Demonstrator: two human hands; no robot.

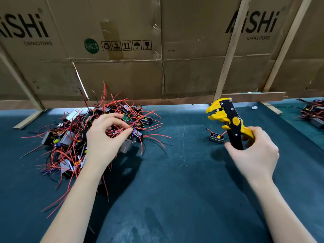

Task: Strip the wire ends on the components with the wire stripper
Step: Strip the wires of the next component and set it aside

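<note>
A heap of small black components (70, 137) with red and black wires lies on the left of the dark teal table (175, 181). My left hand (105, 137) hovers over the heap, fingers curled, thumb and fingertips closing around red wires near a green board (127, 118). My right hand (254, 151) grips the handles of a yellow and black wire stripper (228, 118), held upright with its jaws pointing left and nothing between them. One single component (216, 137) with short red and black wires sits on the table just left of the stripper.
A cardboard wall (157, 50) braced by wooden slats (228, 55) stands along the far edge of the table. A second pile of wired components (313, 113) lies at the far right. A small white scrap (254, 107) lies near the wall.
</note>
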